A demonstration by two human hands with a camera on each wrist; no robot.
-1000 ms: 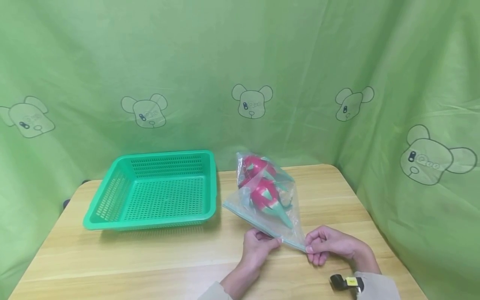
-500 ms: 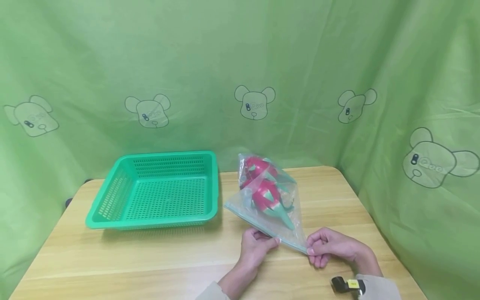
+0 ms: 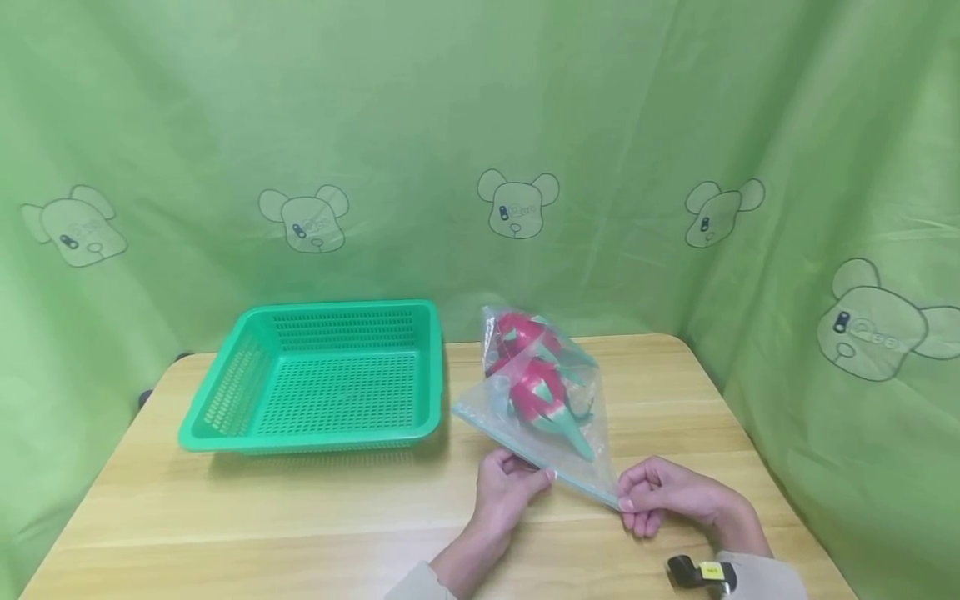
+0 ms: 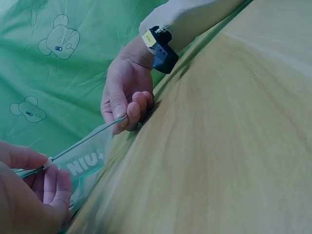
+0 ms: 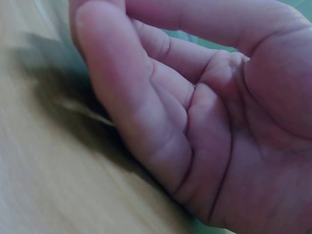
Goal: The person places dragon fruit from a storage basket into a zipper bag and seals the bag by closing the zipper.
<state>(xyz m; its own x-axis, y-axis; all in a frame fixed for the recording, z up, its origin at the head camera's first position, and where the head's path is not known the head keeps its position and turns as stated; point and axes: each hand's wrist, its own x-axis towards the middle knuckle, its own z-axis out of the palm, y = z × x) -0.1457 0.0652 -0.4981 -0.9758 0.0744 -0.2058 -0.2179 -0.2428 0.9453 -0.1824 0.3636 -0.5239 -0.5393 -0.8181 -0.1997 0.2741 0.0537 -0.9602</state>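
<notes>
A clear zip bag (image 3: 491,417) lies on the wooden table (image 3: 315,525), its zip edge slanting toward the person. Inside it are red dragon fruits (image 3: 538,390) with green-tipped scales, one behind another. My left hand (image 3: 501,492) pinches the zip edge partway along; in the left wrist view, its thumb and fingers grip a small white zip slider (image 4: 48,163). With thumb and forefinger, my right hand (image 3: 667,493) holds the near right corner of the bag. The right wrist view shows mainly the curled fingers (image 5: 146,112) and palm, with the bag hidden.
A green perforated plastic basket (image 3: 337,396) stands left of the bag, with nothing in it. Behind and on both sides of the table hangs a green curtain (image 3: 405,125) with printed bear heads. A black wrist device (image 3: 701,572) sits at the right sleeve.
My left hand has slid a little leftward along the zip edge, farther from the right hand. The right hand keeps its hold on the corner. The head view has shifted slightly.
</notes>
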